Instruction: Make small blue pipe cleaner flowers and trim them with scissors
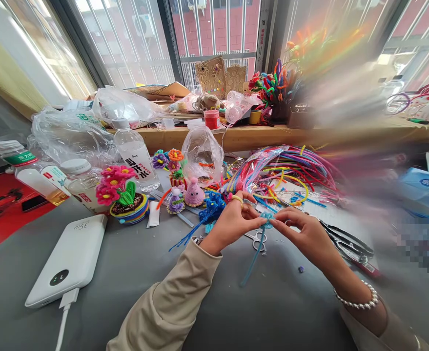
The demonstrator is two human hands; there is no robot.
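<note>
Between my two hands is a light-blue pipe-cleaner flower [267,219], its looped head pinched from both sides and its stem hanging down over the grey table. My left hand [234,219] is closed on the left edge of the flower, thumb and fingertips together. On the right edge, my right hand [302,231] pinches it the same way. Behind my left hand lies a bunch of dark-blue pipe-cleaner flowers [213,207]. Small scissors [260,240] rest on the table just below the flower, partly hidden by it.
A bundle of coloured pipe cleaners [291,165] spreads behind my hands. Black-handled pliers [349,243] lie to the right. On the left stand a potted pink flower [130,207], a water bottle [135,156] and a white power bank [68,261] with a cable. The far right is blurred.
</note>
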